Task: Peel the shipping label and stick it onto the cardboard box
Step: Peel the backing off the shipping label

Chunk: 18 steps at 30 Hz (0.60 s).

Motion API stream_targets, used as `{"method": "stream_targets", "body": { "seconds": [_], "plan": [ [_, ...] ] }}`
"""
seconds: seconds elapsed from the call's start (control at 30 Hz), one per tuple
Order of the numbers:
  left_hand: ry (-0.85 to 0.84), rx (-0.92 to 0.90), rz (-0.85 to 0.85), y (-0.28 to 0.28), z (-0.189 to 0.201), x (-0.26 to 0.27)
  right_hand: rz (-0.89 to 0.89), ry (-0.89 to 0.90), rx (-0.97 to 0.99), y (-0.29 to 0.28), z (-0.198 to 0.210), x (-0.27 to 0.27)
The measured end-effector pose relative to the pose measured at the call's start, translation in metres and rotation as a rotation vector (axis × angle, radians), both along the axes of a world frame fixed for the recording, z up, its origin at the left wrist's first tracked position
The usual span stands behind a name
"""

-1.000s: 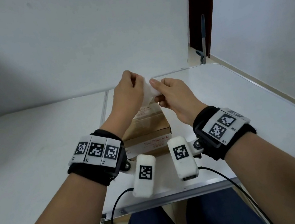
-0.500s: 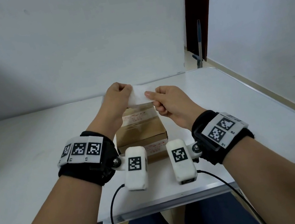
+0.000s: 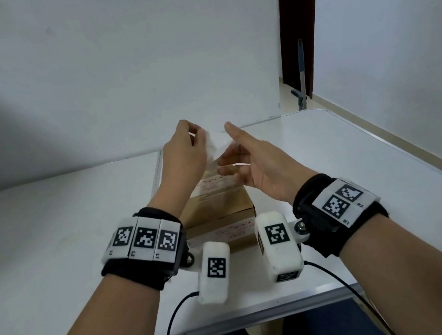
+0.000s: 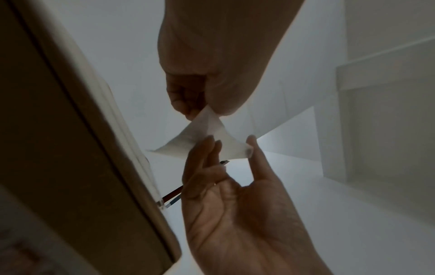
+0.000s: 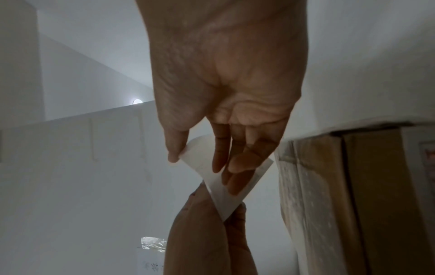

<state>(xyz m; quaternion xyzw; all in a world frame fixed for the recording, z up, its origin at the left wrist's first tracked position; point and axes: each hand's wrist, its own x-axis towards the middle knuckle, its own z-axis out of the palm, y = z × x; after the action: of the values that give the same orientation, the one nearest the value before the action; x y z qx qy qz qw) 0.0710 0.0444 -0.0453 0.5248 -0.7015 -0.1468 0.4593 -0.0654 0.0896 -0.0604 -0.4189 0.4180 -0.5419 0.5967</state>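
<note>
A brown cardboard box (image 3: 221, 208) with red-printed white tape stands on the white table (image 3: 49, 241), below both hands. Above its far end, my left hand (image 3: 196, 136) pinches one corner of the white label (image 3: 217, 144) between thumb and curled fingers. My right hand (image 3: 226, 148) has straight, spread fingers. In the left wrist view the label (image 4: 204, 139) is bent, the right thumb (image 4: 250, 148) touches one corner and the fingertips (image 4: 209, 147) touch its face. In the right wrist view the label (image 5: 197, 148) lies between the thumb and the straight fingers (image 5: 221, 158), with the box (image 5: 353, 186) at the right.
The table's near edge (image 3: 241, 320) runs just above my lap, and its right edge (image 3: 406, 152) slants back to a corner. A pole (image 3: 302, 73) leans by a dark doorway at the back right. Cables hang from the wrist cameras (image 3: 279, 245).
My right hand has gone from a curled pinch on the label to straight, spread fingers. The label, stretched flat between both hands before, is now bent. Both hands stay above the box.
</note>
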Motion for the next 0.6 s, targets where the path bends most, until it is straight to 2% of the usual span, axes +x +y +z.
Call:
{"method": "stream_targets", "body": {
  "seconds": [0.1,0.23,0.3,0.43,0.5,0.6],
  "plan": [
    [-0.043,-0.044,0.004,0.001,0.002,-0.001,0.026,0.044,-0.028,0.003,0.002,0.002],
    [-0.010,-0.001,-0.010,0.002,0.002,-0.005,0.026,0.160,-0.056,0.004,0.000,0.008],
    [0.073,0.081,-0.051,0.003,0.002,-0.007,-0.005,0.142,-0.044,0.002,-0.001,0.010],
    [0.309,0.371,-0.230,0.008,0.005,-0.006,-0.092,0.114,-0.048,-0.001,-0.004,0.007],
    [0.315,0.433,-0.306,0.010,0.005,-0.004,-0.101,0.114,-0.072,-0.001,-0.005,0.005],
    [0.275,0.420,-0.320,0.013,0.005,-0.001,-0.123,0.131,-0.093,0.000,-0.004,0.002]
  ]
}}
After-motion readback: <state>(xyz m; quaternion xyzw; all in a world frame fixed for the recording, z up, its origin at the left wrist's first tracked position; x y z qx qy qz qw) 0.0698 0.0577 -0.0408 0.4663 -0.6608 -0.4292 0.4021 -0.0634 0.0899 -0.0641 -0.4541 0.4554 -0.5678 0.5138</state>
